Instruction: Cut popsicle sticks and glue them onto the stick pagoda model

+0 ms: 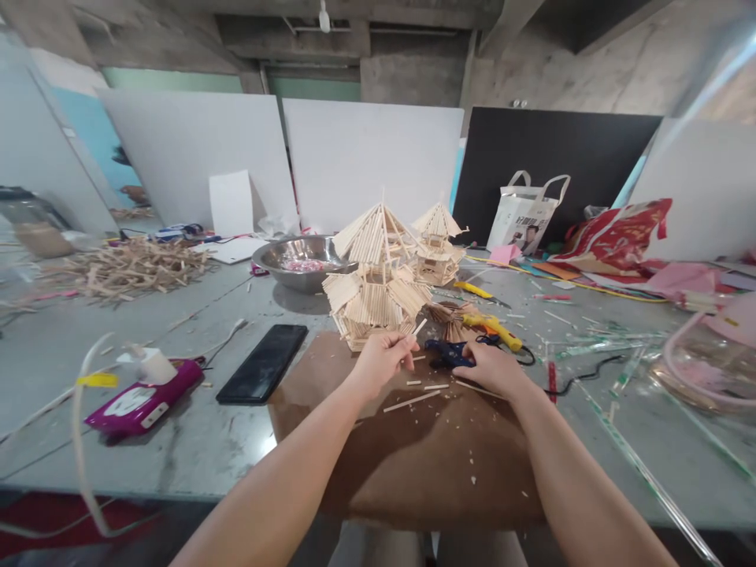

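Observation:
My left hand [383,364] is closed in a pinch on a short wooden stick [420,327], just in front of a tiered pagoda model [378,295] built of pale sticks. To the right, my right hand [491,368] has its fingers on dark blue pliers [447,353] lying on a brown board [413,465]; their jaws are hard to make out. Cut stick pieces [412,402] and small chips lie on the board between my forearms. A yellow glue gun [496,329] rests just beyond my right hand.
A second stick pagoda [438,248] and a metal bowl [301,264] stand behind. Leftward are a black phone [263,364], a purple power strip [145,398] and a heap of sticks [127,268]. Clear plastic strips [641,465] and a pink-rimmed container [709,354] lie right.

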Available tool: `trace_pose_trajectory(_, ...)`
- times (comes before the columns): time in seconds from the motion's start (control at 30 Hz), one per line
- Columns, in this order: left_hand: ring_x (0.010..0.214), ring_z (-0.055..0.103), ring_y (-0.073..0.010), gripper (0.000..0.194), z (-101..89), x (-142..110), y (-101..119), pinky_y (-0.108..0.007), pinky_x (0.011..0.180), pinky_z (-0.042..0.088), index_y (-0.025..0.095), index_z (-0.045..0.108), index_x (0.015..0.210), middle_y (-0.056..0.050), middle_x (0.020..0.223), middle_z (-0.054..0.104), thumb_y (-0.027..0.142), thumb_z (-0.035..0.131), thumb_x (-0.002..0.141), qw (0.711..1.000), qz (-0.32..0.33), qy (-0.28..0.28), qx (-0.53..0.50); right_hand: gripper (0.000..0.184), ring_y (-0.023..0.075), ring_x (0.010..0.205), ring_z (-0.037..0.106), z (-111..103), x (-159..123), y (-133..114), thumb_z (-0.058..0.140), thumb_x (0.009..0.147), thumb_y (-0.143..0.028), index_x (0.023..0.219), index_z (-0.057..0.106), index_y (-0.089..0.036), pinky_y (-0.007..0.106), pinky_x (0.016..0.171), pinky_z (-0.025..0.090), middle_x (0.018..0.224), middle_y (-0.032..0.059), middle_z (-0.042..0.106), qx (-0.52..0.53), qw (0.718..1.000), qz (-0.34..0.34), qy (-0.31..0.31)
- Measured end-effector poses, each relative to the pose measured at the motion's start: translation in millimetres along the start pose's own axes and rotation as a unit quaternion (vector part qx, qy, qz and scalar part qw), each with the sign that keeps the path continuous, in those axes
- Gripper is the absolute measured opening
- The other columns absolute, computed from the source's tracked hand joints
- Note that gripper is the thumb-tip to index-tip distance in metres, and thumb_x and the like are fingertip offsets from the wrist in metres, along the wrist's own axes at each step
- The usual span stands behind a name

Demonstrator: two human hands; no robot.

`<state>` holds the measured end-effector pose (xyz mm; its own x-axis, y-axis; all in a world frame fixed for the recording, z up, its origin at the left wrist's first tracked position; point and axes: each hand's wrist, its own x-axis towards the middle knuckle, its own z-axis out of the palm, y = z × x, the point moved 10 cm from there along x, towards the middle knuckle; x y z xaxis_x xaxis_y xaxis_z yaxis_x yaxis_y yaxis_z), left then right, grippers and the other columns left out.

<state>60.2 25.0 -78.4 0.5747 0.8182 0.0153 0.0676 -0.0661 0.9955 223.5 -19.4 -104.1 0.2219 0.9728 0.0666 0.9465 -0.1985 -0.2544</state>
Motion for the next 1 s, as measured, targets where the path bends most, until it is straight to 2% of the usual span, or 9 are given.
trace_pose_trajectory(0.13, 0.029, 0.025, -0.0004, 0.028, -1.3, -1, 5, -0.016, 0.032, 0.014, 0.011, 0.054, 0.066, 0.003, 0.043, 0.049, 0.038, 0.047, 0.070, 1.000, 0.015, 0.005, -0.003, 0.026, 0.0218, 0.079, 0.053, 4, -2, -5, 0.048, 0.064, -0.041, 0.077, 0.054, -0.019, 0.025, 0.053, 0.029, 0.086, 0.0064, 0.060, -0.060, 0.998, -0.008, -0.008)
trace_pose_trajectory(0.27, 0.031, 0.027, -0.0009, 0.028, -12.8, 1, 8, -0.016, 0.033, 0.018, 0.012, 0.054, 0.064, 0.004, 0.043, 0.048, 0.038, 0.047, 0.070, 0.999, 0.034, 0.039, 0.011, 0.025, 0.0196, 0.072, 0.054, 1, -1, -3, 0.046, 0.065, -0.040, 0.076, 0.054, -0.019, 0.025, 0.054, 0.031, 0.081, 0.0062, 0.060, -0.010, 1.000, 0.008, 0.015)
trace_pose_trajectory(0.47, 0.033, 0.030, -0.0023, 0.034, -37.6, 4, 14, -0.017, 0.035, 0.022, 0.012, 0.057, 0.065, 0.003, 0.046, 0.050, 0.043, 0.045, 0.070, 0.987, 0.094, 0.114, 0.067, 0.019, 0.0157, 0.061, 0.050, -40, -6, 15, 0.052, 0.059, -0.033, 0.071, 0.050, -0.019, 0.025, 0.053, 0.033, 0.066, 0.0016, 0.056, 0.173, 0.963, 0.057, 0.197)
trace_pose_trajectory(0.53, 0.034, 0.030, -0.0028, 0.035, -35.6, 4, 15, -0.018, 0.036, 0.023, 0.012, 0.057, 0.064, 0.002, 0.045, 0.050, 0.044, 0.045, 0.070, 0.984, 0.106, 0.111, 0.092, 0.016, 0.0131, 0.054, 0.047, -57, -16, 28, 0.053, 0.058, -0.029, 0.068, 0.048, -0.019, 0.025, 0.050, 0.033, 0.059, -0.0014, 0.052, 0.277, 0.913, 0.071, 0.292)
trace_pose_trajectory(0.6, 0.034, 0.031, -0.0030, 0.035, -30.7, 3, 17, -0.017, 0.036, 0.023, 0.012, 0.057, 0.063, 0.002, 0.045, 0.050, 0.044, 0.045, 0.070, 0.983, 0.115, 0.099, 0.108, 0.015, 0.0093, 0.043, 0.041, -63, -26, 45, 0.054, 0.057, -0.026, 0.067, 0.045, -0.020, 0.023, 0.043, 0.031, 0.051, -0.0056, 0.045, 0.439, 0.821, 0.079, 0.358)
trace_pose_trajectory(0.67, 0.035, 0.031, -0.0029, 0.034, -26.1, 2, 18, -0.017, 0.036, 0.023, 0.012, 0.057, 0.063, 0.002, 0.046, 0.051, 0.043, 0.045, 0.070, 0.983, 0.120, 0.084, 0.111, 0.015, 0.0061, 0.033, 0.032, -56, -26, 56, 0.053, 0.057, -0.025, 0.061, 0.040, -0.020, 0.020, 0.036, 0.026, 0.043, -0.0088, 0.037, 0.607, 0.712, 0.075, 0.345)
trace_pose_trajectory(0.73, 0.035, 0.030, -0.0026, 0.034, -24.5, 2, 19, -0.017, 0.036, 0.023, 0.012, 0.057, 0.064, 0.002, 0.048, 0.051, 0.043, 0.045, 0.070, 0.984, 0.120, 0.081, 0.108, 0.019, 0.0041, 0.029, 0.026, -44, -16, 50, 0.051, 0.058, -0.025, 0.052, 0.035, -0.019, 0.019, 0.031, 0.022, 0.039, -0.0094, 0.031, 0.729, 0.636, 0.052, 0.245)
trace_pose_trajectory(0.83, 0.035, 0.028, -0.0024, 0.034, -24.3, 1, 19, -0.017, 0.036, 0.022, 0.012, 0.058, 0.065, 0.004, 0.043, 0.044, 0.043, 0.047, 0.069, 0.984, 0.116, 0.087, 0.104, 0.020, 0.0029, 0.027, 0.025, -33, -8, 25, 0.047, 0.060, -0.024, 0.046, 0.034, -0.018, 0.018, 0.028, 0.021, 0.038, -0.0081, 0.030, 0.808, 0.582, 0.009, 0.087)
trace_pose_trajectory(1.0, 0.033, 0.026, -0.0028, 0.034, -15.1, 0, 16, -0.017, 0.034, 0.019, 0.012, 0.060, 0.071, 0.006, 0.038, 0.033, 0.043, 0.047, 0.069, 0.989, 0.097, 0.053, 0.102, 0.002, 0.0019, 0.027, 0.025, -15, -8, -6, 0.047, 0.056, -0.018, 0.054, 0.048, -0.016, 0.015, 0.026, 0.022, 0.042, -0.0067, 0.039, 0.839, 0.543, -0.013, -0.038)
